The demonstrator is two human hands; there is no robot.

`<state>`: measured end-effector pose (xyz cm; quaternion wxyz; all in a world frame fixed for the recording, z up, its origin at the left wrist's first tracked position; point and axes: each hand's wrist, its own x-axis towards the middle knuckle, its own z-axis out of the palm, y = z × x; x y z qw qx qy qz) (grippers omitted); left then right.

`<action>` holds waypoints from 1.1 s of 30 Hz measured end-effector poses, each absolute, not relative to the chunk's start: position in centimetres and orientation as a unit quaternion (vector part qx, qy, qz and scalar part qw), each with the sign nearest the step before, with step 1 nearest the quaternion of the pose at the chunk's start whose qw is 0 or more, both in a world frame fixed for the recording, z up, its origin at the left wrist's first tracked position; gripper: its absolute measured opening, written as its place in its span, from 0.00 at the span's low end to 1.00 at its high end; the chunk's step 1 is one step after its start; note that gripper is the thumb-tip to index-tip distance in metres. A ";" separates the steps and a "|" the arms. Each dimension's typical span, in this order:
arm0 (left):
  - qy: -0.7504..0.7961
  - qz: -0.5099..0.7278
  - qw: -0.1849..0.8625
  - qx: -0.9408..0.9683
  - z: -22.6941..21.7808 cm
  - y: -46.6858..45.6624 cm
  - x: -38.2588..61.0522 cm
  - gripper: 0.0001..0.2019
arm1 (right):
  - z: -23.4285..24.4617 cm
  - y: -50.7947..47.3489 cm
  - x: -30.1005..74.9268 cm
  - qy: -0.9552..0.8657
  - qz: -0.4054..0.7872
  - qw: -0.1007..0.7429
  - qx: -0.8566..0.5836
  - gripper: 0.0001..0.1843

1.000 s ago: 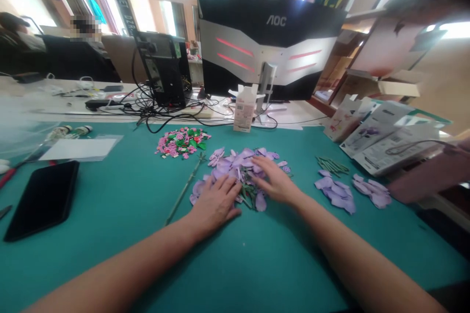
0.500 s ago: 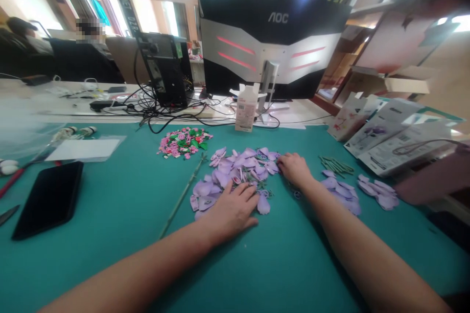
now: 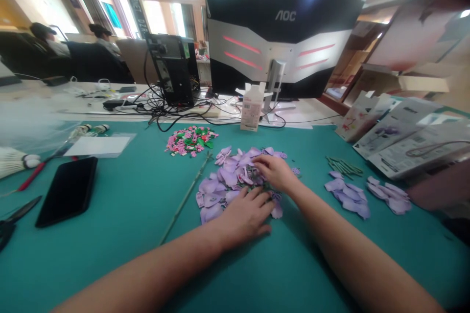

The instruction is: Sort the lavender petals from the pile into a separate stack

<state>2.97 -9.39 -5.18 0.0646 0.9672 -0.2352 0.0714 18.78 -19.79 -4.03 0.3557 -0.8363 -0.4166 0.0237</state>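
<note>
A heap of lilac petal pieces (image 3: 211,187) lies on the green mat, with small green and pink parts mixed in. My left hand (image 3: 247,212) rests flat on the near side of this heap, its fingers spread over the pieces. At the heap's upper right, my right hand (image 3: 274,172) has its fingers bent down and close together among the petals; anything between the fingertips is hidden. To the left of the heap, a long thin green stem (image 3: 185,195) lies slantwise. One small round lilac piece (image 3: 295,171) sits apart, just beyond my right wrist.
Two smaller petal piles (image 3: 347,195) (image 3: 389,195) and some green sticks (image 3: 344,167) lie on the right, before printed boxes (image 3: 398,129). Farther back are pink and green bits (image 3: 191,140), a small carton (image 3: 251,107) and a monitor (image 3: 282,39). A phone (image 3: 68,190) and scissors (image 3: 18,215) lie left.
My right hand has moved left and inward, from the heap's right edge onto its petals. My left hand stays spread on the heap. The whole view has shifted slightly.
</note>
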 end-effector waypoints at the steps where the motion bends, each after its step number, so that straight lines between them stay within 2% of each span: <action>1: -0.232 0.078 0.069 0.967 -5.1 -9.3 2.9 0.24 | -4.0 -20.1 19.3 -0.406 0.007 0.341 -0.848 0.11; 4: -0.201 0.098 0.072 0.972 -4.8 -8.4 3.1 0.16 | -3.9 -21.0 21.1 -0.404 -0.005 0.254 -0.879 0.14; 8: -0.141 0.110 0.054 0.982 -4.4 -6.1 4.7 0.13 | -4.3 -21.8 22.2 -0.463 0.030 0.153 -0.873 0.26; 17: -0.107 0.066 0.044 0.991 -4.1 -3.2 6.5 0.13 | -5.8 -22.6 22.5 -0.524 0.018 0.084 -0.847 0.32; 23: -0.113 0.055 0.047 0.991 -4.2 -2.8 6.0 0.13 | -6.3 -23.1 22.6 -0.542 -0.018 0.095 -0.835 0.20; 27: -0.105 0.044 0.043 0.993 -4.1 -2.6 5.4 0.12 | -6.1 -23.4 22.8 -0.513 -0.046 0.113 -0.849 0.16; 33: -0.111 0.050 0.032 0.992 -4.0 -2.1 3.7 0.12 | -3.9 -21.8 21.1 -0.486 -0.043 0.243 -0.839 0.09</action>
